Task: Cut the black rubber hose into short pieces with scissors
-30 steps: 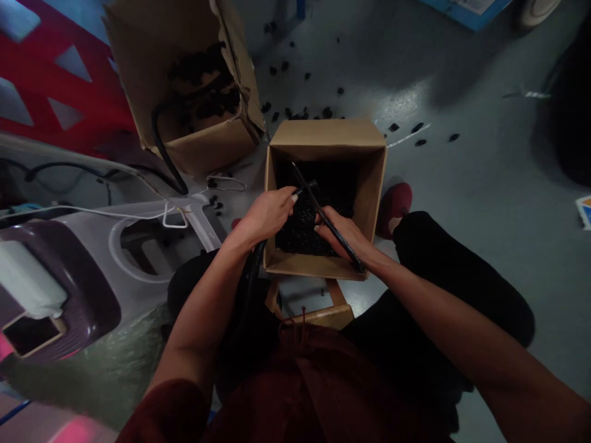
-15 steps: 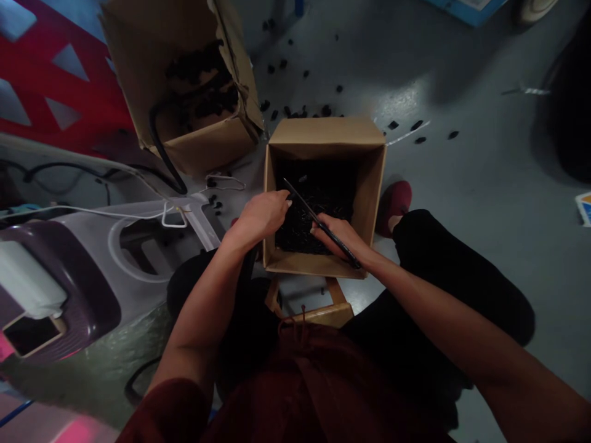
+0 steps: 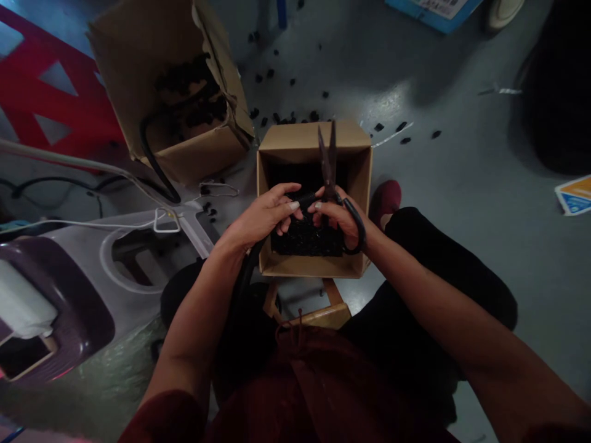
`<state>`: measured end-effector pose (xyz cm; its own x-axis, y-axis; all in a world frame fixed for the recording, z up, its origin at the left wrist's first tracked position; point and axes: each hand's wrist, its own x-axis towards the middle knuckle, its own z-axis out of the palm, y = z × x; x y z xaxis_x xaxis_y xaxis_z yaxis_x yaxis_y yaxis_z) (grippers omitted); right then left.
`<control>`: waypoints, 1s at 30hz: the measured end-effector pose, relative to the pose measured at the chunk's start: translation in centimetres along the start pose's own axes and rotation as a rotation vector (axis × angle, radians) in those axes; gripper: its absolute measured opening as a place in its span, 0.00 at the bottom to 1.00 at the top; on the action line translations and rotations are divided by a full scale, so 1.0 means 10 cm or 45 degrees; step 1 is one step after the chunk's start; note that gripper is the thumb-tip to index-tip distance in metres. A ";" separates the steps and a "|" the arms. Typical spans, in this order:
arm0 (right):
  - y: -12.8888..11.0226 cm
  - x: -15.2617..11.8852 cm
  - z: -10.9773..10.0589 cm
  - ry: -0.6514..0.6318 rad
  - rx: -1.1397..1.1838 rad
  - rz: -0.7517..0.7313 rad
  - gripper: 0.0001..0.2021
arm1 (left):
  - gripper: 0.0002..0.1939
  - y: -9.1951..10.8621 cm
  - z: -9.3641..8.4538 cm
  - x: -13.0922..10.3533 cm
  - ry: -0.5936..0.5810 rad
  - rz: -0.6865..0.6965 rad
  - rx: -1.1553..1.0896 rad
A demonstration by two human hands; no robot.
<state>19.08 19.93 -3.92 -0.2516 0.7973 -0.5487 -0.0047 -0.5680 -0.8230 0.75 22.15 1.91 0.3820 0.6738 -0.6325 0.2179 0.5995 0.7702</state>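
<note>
My left hand (image 3: 263, 215) grips a black hose-like tube (image 3: 305, 200) near its end. The tube runs back beneath my left wrist toward my lap. In my right hand (image 3: 344, 215) is a pair of dark scissors (image 3: 329, 163), blades pointing away from me and slightly apart. Its thumb and finger also reach to the tube's end, seemingly touching it. Both hands are above an open cardboard box (image 3: 314, 266) with many small black pieces (image 3: 305, 243) in its bottom.
A larger torn cardboard box (image 3: 198, 147) with black material stands at the upper left. Black bits (image 3: 325, 95) are scattered over the grey floor. To my left a pale plastic stool (image 3: 189, 224) carries a purple tray (image 3: 87, 295). A wooden stool (image 3: 330, 315) is below me.
The scissors have swung from lying across my right palm to pointing forward with blades parted. My left hand has come up from the box, and the black tube now shows between my hands.
</note>
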 end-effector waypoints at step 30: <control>-0.11 0.13 -0.30 0.208 -0.182 -0.247 0.18 | 0.14 -0.19 0.26 -0.01 -0.089 -0.159 -0.247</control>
<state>21.65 22.17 -4.14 -0.1000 0.9172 -0.3857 0.1014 -0.3762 -0.9210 2.68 19.82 0.72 0.4253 0.5621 -0.7093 0.0935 0.7522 0.6522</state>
